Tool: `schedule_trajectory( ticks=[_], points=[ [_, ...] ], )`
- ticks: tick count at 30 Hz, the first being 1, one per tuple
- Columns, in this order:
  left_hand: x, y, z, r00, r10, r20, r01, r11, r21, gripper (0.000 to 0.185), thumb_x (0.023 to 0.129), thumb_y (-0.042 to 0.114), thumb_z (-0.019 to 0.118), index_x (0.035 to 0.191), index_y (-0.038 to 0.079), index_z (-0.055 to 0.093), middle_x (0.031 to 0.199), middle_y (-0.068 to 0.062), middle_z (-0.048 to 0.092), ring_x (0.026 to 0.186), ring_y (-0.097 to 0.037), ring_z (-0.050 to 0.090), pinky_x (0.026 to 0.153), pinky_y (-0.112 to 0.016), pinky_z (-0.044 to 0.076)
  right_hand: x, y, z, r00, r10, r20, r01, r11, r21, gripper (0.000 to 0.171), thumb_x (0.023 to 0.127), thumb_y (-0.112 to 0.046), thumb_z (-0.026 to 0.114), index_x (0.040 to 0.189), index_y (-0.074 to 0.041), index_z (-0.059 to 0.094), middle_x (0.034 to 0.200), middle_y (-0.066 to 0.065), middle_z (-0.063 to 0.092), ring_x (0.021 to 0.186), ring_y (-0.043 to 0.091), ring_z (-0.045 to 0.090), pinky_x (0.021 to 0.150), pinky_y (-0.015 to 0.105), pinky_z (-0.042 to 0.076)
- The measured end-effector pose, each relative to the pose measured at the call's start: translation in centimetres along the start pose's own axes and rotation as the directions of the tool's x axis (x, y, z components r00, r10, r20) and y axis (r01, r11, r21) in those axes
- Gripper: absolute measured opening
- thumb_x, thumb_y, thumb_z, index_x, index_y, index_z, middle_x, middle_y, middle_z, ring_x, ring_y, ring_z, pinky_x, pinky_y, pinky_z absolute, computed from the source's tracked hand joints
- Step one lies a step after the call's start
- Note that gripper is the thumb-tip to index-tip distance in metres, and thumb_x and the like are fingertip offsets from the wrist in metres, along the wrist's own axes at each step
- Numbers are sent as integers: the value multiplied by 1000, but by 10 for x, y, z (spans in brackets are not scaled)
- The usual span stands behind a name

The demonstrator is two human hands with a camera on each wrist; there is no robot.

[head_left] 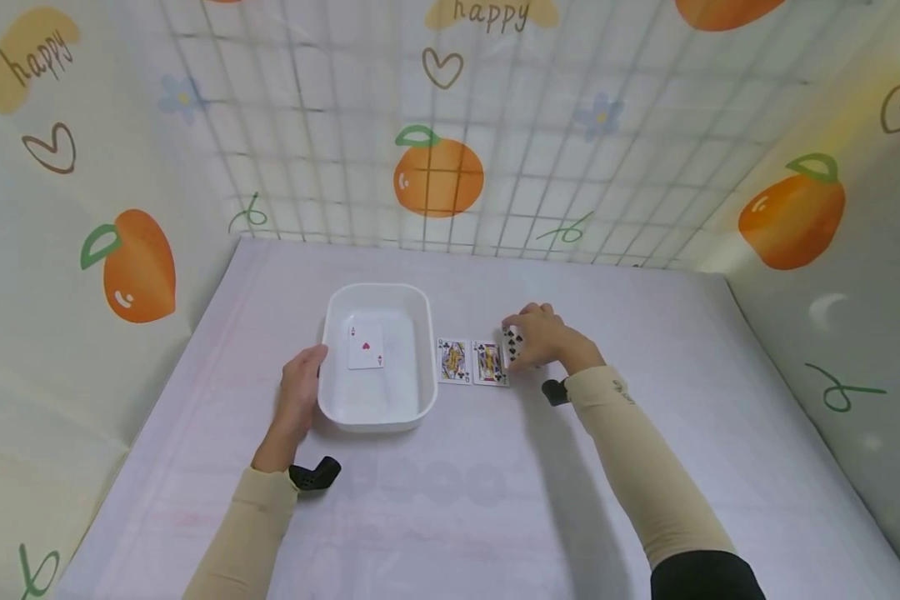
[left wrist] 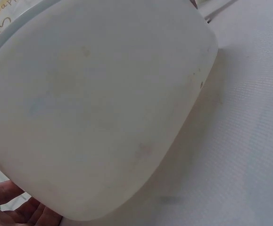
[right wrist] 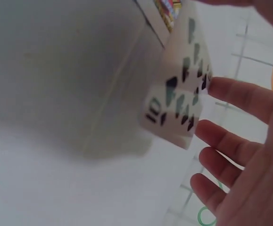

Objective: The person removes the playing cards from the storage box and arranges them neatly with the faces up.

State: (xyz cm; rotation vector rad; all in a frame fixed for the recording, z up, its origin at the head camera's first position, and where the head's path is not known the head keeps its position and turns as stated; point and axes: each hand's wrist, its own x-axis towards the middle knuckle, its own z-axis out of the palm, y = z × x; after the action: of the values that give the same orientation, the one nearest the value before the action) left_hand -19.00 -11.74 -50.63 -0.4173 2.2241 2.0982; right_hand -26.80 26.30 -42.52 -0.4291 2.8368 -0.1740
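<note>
A white plastic tub [head_left: 378, 421] stands on the table with an ace of hearts [head_left: 366, 347] lying face up inside it. My left hand [head_left: 300, 379] holds the tub's left side, its fingers [left wrist: 6, 192] against the wall; part of the grip is hidden behind the tub. To the right of the tub, my right hand [head_left: 546, 337] pinches a ten of spades [right wrist: 176, 101], which stands tilted up from the table. Two face cards, a queen [head_left: 454, 361] and another beside it [head_left: 490, 363], lie face up between the tub and my right hand.
A pale cloth covers the table [head_left: 450, 517]. Behind it rises a wire grid [head_left: 330, 158] under a printed sheet with oranges and hearts, and similar sheets hang at both sides. Each wrist wears a black camera mount [head_left: 315, 475].
</note>
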Motion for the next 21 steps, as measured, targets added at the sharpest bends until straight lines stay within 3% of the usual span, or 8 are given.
schedule_trajectory(
  ticks=[21],
  points=[
    [-3,6,0,1000,-20,-5,20,1000,-2,55,105,41,41,146,4,44,143,-14,50,130,-29,47,109,-46,38,-10,8,13,1000,21,24,-21,1000,1,85,62,-32,87,139,-10,56,133,21,47,115,37,40,91,51,43]
  ],
)
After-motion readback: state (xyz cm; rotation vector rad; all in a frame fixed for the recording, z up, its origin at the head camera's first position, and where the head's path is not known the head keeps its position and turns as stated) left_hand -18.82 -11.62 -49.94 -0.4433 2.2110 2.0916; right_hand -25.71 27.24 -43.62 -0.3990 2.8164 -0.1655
